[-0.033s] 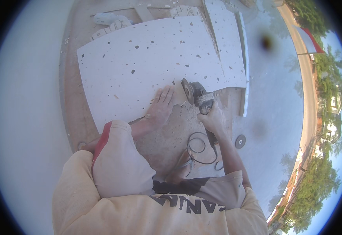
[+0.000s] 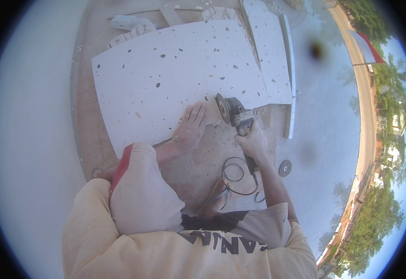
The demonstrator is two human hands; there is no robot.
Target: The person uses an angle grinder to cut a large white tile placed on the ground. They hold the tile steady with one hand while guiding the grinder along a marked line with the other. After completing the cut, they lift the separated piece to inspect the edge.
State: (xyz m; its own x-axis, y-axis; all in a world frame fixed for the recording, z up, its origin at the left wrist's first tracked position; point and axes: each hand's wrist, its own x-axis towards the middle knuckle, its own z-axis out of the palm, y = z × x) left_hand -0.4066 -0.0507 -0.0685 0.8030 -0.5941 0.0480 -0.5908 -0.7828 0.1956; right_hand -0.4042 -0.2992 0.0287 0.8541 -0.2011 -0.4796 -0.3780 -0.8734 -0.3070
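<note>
One grinder (image 2: 242,119) in clenched right fingers (image 2: 242,141), left fingers (image 2: 196,114) flat on one speckled slab (image 2: 166,74), one loose disc (image 2: 285,168).

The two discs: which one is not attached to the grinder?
The loose disc, right of the right hand; the other disc sits on the grinder.

The dusty brown ground (image 2: 200,160), strewn with grit around the middle of the view, carries a large white speckled slab (image 2: 166,79) toward eleven o'clock and a narrower speckled piece (image 2: 271,51) toward one. Beyond the large slab, a pale plastic bottle (image 2: 124,22) lies at eleven and a broken chunk (image 2: 219,13) at twelve. A black cable (image 2: 233,159) loops at five. On the adjoining blue-grey floor (image 2: 324,139), a dark disc (image 2: 285,168) lies flat between three and four.
</note>
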